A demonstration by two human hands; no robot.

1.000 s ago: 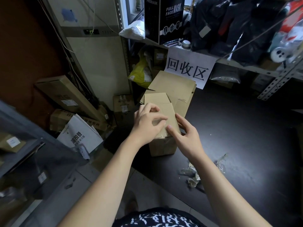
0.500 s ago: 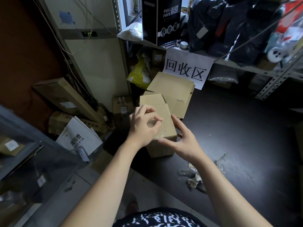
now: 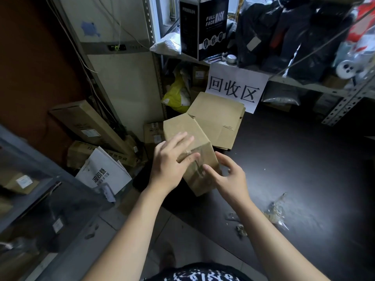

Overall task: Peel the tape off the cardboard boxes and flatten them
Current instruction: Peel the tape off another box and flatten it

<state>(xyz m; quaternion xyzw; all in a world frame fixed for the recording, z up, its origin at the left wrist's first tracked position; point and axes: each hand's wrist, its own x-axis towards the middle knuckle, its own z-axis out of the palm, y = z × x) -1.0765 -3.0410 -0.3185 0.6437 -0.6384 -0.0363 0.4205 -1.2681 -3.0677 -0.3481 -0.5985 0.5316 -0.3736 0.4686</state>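
Dim indoor light, brightest at window [image 3: 171, 9] far above left hand [image 3: 172, 165]. Its fingertips are motion-blurred, and the box [image 3: 182, 126] face under them is shaded. Faint sheen on worktop [image 3: 304, 209] right of right hand [image 3: 229, 179]. Heavy wide-angle bending at edges; lower left murky.

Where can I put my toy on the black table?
The big bare patch of table right of the box, between the flat cardboard at the back and the tape scraps in front. It's crowded at the box, where the left hand and right hand are busy.
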